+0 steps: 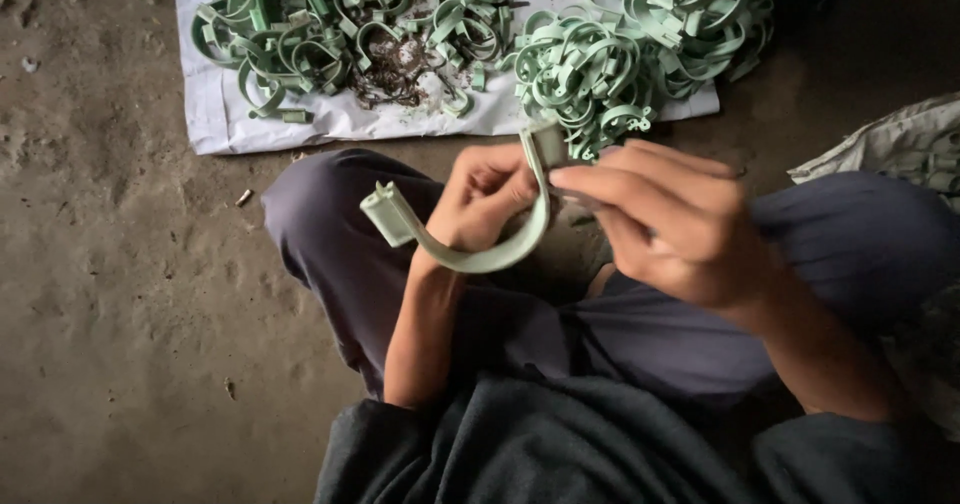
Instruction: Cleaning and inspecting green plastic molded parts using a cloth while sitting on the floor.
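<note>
What the right hand (670, 229) pinched between thumb and fingers was hard to make out; only a thin dark tip poked out past its knuckles, and the hand was blurred. The upper end of the green plastic clamp (470, 234) was partly covered by those fingers. On the far side, the top edge cut off both heaps of clamps.

The left heap (350, 29) lay tangled on a white sheet (215, 124), with dark crumbs and shavings in the middle of it. The right heap (640, 54) spilled over the sheet's right corner, just beyond the hands. A pale sack (900, 144) showed at the right edge. The dirt floor (120, 284) spread out to the left.

The person sat cross-legged in dark trousers. The left hand (485, 199) was closed around the curved clamp, fingers curled over the strap, the forearm rising from the lap. The clamp hung between both hands above the knees, its blocky end sticking out to the left. The right hand was closed in a pinch, reaching in from the right against the clamp's upper end.
</note>
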